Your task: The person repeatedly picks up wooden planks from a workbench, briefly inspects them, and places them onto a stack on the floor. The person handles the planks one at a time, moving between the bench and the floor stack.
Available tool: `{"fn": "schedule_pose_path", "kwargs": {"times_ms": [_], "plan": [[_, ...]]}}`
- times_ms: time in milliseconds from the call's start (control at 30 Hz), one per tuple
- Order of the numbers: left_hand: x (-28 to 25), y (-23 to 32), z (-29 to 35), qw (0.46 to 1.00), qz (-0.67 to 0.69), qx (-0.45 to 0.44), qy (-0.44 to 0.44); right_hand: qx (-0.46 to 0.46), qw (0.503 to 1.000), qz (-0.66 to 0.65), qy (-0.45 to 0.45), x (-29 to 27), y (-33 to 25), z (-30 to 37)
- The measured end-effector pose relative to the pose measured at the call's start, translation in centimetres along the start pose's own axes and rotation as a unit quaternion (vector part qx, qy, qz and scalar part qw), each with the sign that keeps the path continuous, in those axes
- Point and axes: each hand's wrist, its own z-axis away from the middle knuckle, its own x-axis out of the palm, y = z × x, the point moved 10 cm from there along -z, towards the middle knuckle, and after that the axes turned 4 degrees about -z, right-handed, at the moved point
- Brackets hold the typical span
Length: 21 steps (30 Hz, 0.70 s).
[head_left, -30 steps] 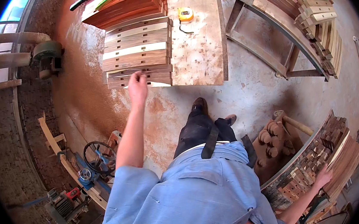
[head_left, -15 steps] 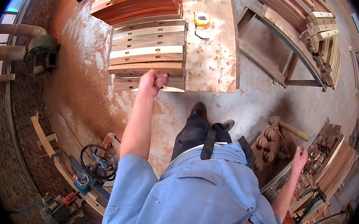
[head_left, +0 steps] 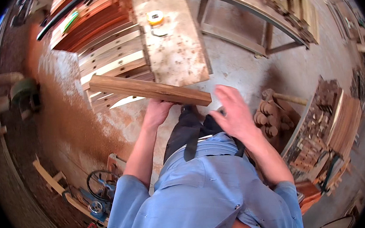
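My left hand (head_left: 158, 111) grips a brown wooden bar (head_left: 149, 90) from below, near its middle. The bar is raised off the stack and slants, its right end nearer to me. Just past that right end, my right hand (head_left: 235, 111) is spread with thumb and fingers apart, not touching the wood. Behind the bar, a row of wooden pieces (head_left: 116, 66) with small slots lies on the worktable (head_left: 177, 64), some pale and some dark. The held bar hides part of that row.
A yellow tape measure (head_left: 155, 17) lies on the table. Reddish boards (head_left: 94, 23) are stacked behind the slotted pieces. To the right stand a bench frame (head_left: 241, 38) with lumber and a cart of cut wood (head_left: 321, 136). A machine with a handwheel (head_left: 97, 183) is at the lower left.
My left hand has lifted the wooden bar from the row and drawn it toward me. My right hand has swung in from the far right to the bar's end. The view has turned rightward.
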Motion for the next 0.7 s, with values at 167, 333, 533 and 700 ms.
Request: {"fn": "schedule_pose_path", "kwargs": {"times_ms": [167, 333, 533, 700], "plan": [[5.7, 0.0, -0.6, 0.992, -0.049, 0.001, -0.116, -0.014, 0.999, 0.005, 0.029, 0.2, -0.8, -0.5], [14.2, 3.7, 0.5, 0.985, 0.005, 0.038, -0.166, 0.115, 0.992, -0.025, 0.036, -1.3, 3.7, 1.8], [22.7, 1.6, 0.4, 0.948, -0.206, 0.012, -0.242, 0.295, 0.922, -0.244, 0.065, -2.8, 11.5, 10.0], [32.9, 1.7, 3.7, 0.892, -0.279, 0.13, -0.331, 0.339, 0.88, -0.191, 0.27, -7.8, 13.0, 17.8]]}}
